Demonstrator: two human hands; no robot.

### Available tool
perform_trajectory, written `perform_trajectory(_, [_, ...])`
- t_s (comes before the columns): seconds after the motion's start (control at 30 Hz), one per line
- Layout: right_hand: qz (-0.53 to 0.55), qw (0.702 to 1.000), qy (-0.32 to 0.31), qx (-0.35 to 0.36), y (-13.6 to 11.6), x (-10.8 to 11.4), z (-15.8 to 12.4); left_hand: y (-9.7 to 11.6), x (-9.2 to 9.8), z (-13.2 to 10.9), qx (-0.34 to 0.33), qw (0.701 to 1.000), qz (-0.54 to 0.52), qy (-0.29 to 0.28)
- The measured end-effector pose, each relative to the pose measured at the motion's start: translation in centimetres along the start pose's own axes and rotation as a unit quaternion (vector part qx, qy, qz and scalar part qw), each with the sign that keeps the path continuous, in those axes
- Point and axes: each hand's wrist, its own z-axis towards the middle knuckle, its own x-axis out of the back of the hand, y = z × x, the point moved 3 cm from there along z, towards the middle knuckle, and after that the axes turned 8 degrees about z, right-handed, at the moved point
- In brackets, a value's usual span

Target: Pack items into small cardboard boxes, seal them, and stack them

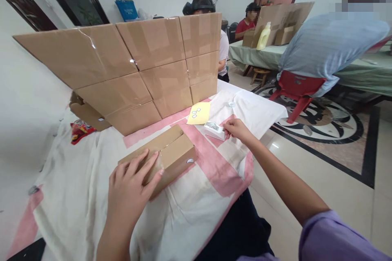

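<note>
A closed brown cardboard box lies on the cloth in front of me. My left hand rests on its top and near edge, fingers spread, with a shiny strip of clear tape by the fingertips. Further right, a white tape dispenser with a roll in it stands on the table. The fingers of my right hand are pinched together at its right end, where the tape comes off; the tape between them is too fine to see clearly.
A tall cardboard partition stands behind the box. Yellow paper with small white labels lies by the dispenser. A red snack packet sits left. Beyond are people, a red chair and another table with a yellow bottle.
</note>
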Motion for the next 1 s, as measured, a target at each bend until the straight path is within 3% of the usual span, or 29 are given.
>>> perform_trajectory(0.23, [0.115, 0.991, 0.064, 0.039, 2.8, -1.6, -0.7, -0.1, -0.1, -0.1, 0.008, 1.000, 0.002, -0.010])
perform_trajectory(0.43, [0.158, 0.982, 0.087, 0.050, 4.1, -1.8, -0.6, -0.5, -0.4, -0.3, -0.009, 1.000, 0.004, 0.018])
perform_trajectory(0.73, [0.182, 0.978, 0.097, 0.042, 4.7, -2.3, -1.3, -0.2, -0.2, -0.1, 0.003, 1.000, -0.010, 0.026])
perform_trajectory(1.0, [0.195, 0.975, 0.098, 0.035, 4.9, -2.4, -1.3, -1.6, -1.4, -0.5, -0.026, 0.999, -0.018, 0.015])
